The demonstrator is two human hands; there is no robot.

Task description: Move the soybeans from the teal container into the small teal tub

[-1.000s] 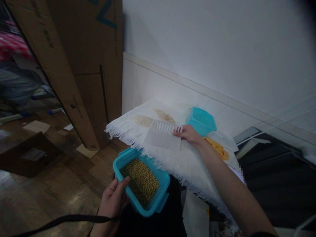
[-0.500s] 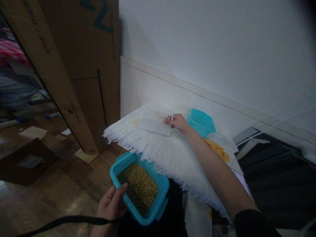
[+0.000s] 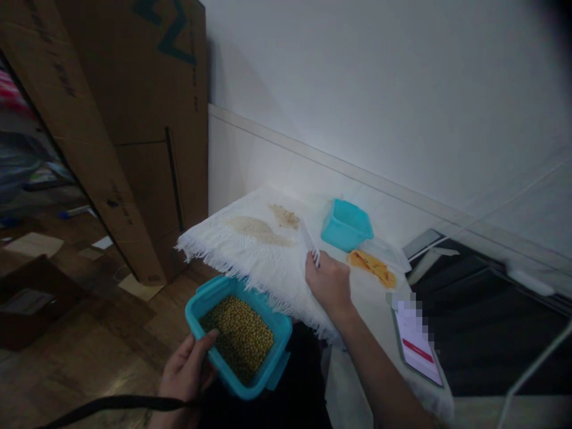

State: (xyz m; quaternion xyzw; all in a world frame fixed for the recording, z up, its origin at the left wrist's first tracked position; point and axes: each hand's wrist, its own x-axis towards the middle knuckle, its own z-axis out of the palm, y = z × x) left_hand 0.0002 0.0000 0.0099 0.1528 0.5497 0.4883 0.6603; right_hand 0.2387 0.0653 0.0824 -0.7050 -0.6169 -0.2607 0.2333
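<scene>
My left hand point(image 3: 184, 368) grips the near-left rim of a blue plastic container point(image 3: 279, 337), thumb inside, held just below the fringed cloth edge. Yellow-green dried beans point(image 3: 245, 336) lie in it. My right hand point(image 3: 331, 287) is closed on a thin white slotted piece point(image 3: 308, 239), tilted on edge above the white cloth point(image 3: 223, 247); the fingers hide part of it. Left of this piece, a wide beige heap of fine grain point(image 3: 257, 229) is spread on the cloth. Behind it sits a smaller, coarser tan patch point(image 3: 285, 215).
A second blue container point(image 3: 347, 227) stands near the wall, beside an orange cloth point(image 3: 373, 268). A lit phone point(image 3: 417, 345) lies on the table's right side. A tall cardboard box point(image 3: 147, 179) leans at the left. A black strap point(image 3: 107, 405) crosses the lower left.
My right hand has drawn the white slotted piece back toward me and turned it on edge, uncovering the grain. The left hand still holds the container. The view has shifted slightly right.
</scene>
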